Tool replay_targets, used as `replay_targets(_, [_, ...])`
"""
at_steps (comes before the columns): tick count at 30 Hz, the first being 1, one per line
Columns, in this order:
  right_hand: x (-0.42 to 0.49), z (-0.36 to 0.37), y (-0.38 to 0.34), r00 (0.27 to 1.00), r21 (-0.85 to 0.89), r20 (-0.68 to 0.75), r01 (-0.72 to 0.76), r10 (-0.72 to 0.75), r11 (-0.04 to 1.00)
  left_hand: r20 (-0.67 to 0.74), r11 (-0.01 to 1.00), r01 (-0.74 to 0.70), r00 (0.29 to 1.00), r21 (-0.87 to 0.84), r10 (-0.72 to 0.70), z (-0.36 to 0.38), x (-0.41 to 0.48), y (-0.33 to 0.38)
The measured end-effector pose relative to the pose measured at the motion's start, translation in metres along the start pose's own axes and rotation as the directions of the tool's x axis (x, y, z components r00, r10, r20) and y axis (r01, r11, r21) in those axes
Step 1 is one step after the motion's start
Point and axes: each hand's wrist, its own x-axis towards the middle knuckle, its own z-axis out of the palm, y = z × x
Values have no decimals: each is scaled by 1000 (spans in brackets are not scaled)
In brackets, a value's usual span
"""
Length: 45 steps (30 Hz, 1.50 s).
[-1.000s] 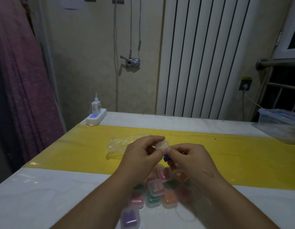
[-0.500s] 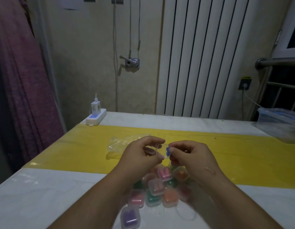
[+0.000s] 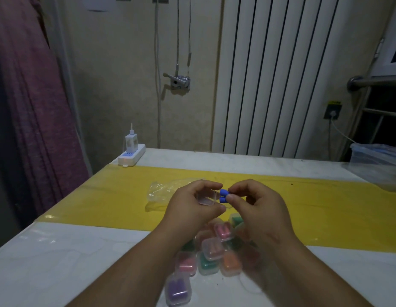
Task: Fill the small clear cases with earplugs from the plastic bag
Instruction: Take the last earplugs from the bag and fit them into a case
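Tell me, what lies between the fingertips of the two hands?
In the head view, two blue earplugs, pinched by the right hand, beside the clear case in the left hand.

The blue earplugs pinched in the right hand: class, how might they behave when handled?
The two small blue cylindrical earplugs probably weigh little: the right hand holds both in a mere pinch. Their round sides suggest they would roll if dropped.

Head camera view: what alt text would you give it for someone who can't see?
A person's right hand pinches two blue earplugs next to a small clear case held in the left hand, above a white table with a yellow strip. Filled cases of coloured earplugs lie clustered beneath the hands; a crumpled plastic bag lies just beyond.
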Motion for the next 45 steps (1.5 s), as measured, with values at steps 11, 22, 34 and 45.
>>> replay_targets(11, [1,5,2,996,-116,-64,59,-67,992,-7,992,43,999,-117,-45,2,-1,1])
replay_targets(22, [2,8,4,990,84,-48,-130,135,988,-7,998,3,1000,-62,-3,3,1,-2])
replay_targets(34, [4,3,0,968,206,25,-250,250,946,67,947,115,993,-300,-99,2,-4,9])
replay_targets(45, [3,3,-1,967,274,9,-246,253,930,182,850,222,972,-478,-151,-1,1,3])
